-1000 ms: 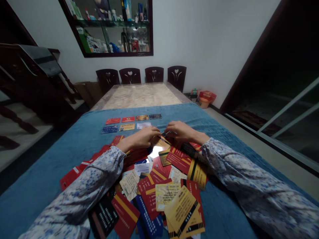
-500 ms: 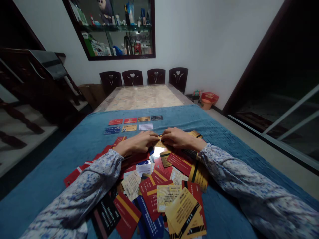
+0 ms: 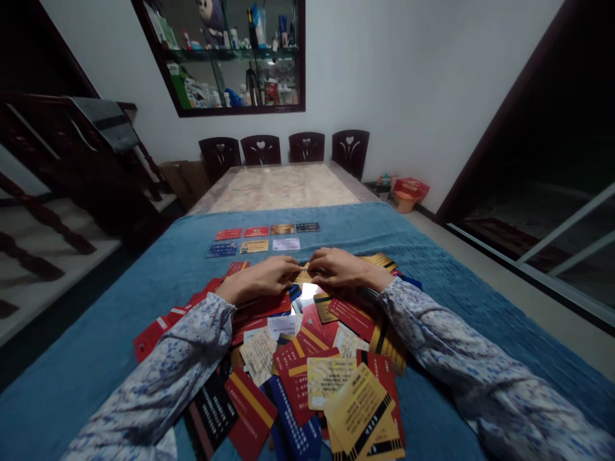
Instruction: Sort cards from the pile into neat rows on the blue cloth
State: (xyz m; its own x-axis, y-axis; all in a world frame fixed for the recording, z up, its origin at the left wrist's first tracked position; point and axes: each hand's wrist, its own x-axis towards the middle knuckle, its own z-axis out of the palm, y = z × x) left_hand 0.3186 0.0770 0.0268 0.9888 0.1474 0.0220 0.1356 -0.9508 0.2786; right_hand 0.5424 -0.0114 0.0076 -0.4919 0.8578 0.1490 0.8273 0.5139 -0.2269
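Over the far part of a heap of cards, my left hand [image 3: 263, 276] and my right hand [image 3: 342, 269] meet almost fingertip to fingertip. Between them is a gold card [image 3: 302, 275], with the curled fingers of each hand closed on its sides. The heap mixes red, gold, blue, black and pale cards, overlapping at many angles. Nearest me lie a yellow card with a black stripe [image 3: 359, 410], a red card [image 3: 250, 413] and a blue card [image 3: 291, 416]. A shiny card [image 3: 309, 293] reflects light just below my fingers. My forearms hide the heap's sides.
Beyond my hands, several cards lie in two rows, among them a white card [image 3: 286, 244] and a black card [image 3: 308, 226]. A blue cloth [image 3: 158, 275] covers the near table; the bare marble top [image 3: 288, 186] continues behind. Dark chairs [image 3: 307, 147] stand at the far end.
The view has swung slightly left. Both hands have shifted a little left over the heap, still at the gold card. A blue card edge now shows beyond my right wrist.
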